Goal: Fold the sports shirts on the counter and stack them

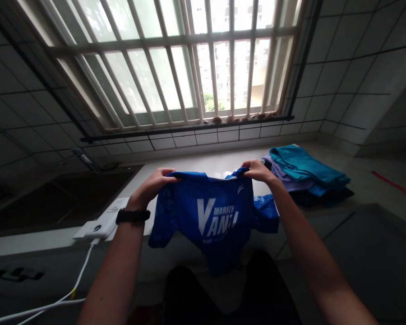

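Observation:
A blue T-shirt (189, 203) with white printed lettering hangs between my two hands, at the front edge of the counter. My left hand (157, 179) pinches it at one shoulder, and a dark band circles that wrist. At the other shoulder, close to the collar, my right hand (255, 170) grips the cloth. Both sleeves droop outward, and the lower part of the shirt falls below the counter edge towards my legs. Folds hide some of the lettering.
Folded clothes (304, 164) in teal, purple and dark blue are stacked on the counter (196, 160) at right. A sink (54, 194) with a faucet (86, 160) lies left. A white plugged-in device (103, 228) trails a cable (84, 266). A barred window (176, 67) is behind.

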Demonstrator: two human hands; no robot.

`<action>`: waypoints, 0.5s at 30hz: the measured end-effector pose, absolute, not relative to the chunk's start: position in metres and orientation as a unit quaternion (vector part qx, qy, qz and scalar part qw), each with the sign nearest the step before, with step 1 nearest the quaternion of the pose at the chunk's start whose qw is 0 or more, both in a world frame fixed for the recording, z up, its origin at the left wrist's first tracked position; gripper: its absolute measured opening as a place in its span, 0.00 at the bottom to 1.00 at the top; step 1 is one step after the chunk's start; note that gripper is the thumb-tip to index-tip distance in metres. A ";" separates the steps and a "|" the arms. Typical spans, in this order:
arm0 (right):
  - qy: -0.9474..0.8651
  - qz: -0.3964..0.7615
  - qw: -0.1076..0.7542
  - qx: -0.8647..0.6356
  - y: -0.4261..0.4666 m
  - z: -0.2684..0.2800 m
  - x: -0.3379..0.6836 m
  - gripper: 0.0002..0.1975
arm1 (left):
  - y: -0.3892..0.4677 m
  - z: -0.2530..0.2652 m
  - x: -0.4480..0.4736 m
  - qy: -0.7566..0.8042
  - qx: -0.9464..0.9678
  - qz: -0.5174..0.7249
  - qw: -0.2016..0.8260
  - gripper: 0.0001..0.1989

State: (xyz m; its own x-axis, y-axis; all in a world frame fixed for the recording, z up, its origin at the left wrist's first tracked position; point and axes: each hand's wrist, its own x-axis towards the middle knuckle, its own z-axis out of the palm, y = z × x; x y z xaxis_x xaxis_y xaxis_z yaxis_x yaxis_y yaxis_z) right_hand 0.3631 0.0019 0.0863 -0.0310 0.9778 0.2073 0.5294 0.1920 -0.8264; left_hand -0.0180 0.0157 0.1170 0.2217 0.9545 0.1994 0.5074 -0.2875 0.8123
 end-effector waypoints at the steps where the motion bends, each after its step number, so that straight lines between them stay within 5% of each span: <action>1: -0.644 0.196 0.405 -0.619 0.006 0.086 0.359 0.06 | 0.021 0.120 -0.013 0.535 0.715 0.355 0.276 0.15; 5: -0.592 -0.031 0.432 -0.680 0.015 0.078 0.333 0.16 | 0.044 0.112 0.007 0.626 0.676 0.385 0.057 0.07; 8: -0.617 -0.018 0.300 -0.727 0.014 0.064 0.313 0.28 | 0.055 0.087 0.018 0.650 0.680 0.336 -0.051 0.11; 11: -0.661 0.046 0.157 -0.732 0.007 0.047 0.297 0.32 | 0.057 0.057 0.024 0.646 0.735 0.204 -0.039 0.23; 15: -0.708 0.132 0.044 -0.692 -0.002 0.030 0.286 0.27 | 0.059 0.031 0.017 0.666 0.740 0.085 0.039 0.26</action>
State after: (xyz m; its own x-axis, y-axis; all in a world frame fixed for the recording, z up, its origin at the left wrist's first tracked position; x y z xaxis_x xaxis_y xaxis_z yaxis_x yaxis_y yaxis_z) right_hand 0.2856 -0.0024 0.0299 -0.0372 0.9921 -0.1201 0.9686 0.0063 -0.2484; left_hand 0.0172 0.0592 0.0307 0.0975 0.9925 0.0735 0.9793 -0.1088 0.1707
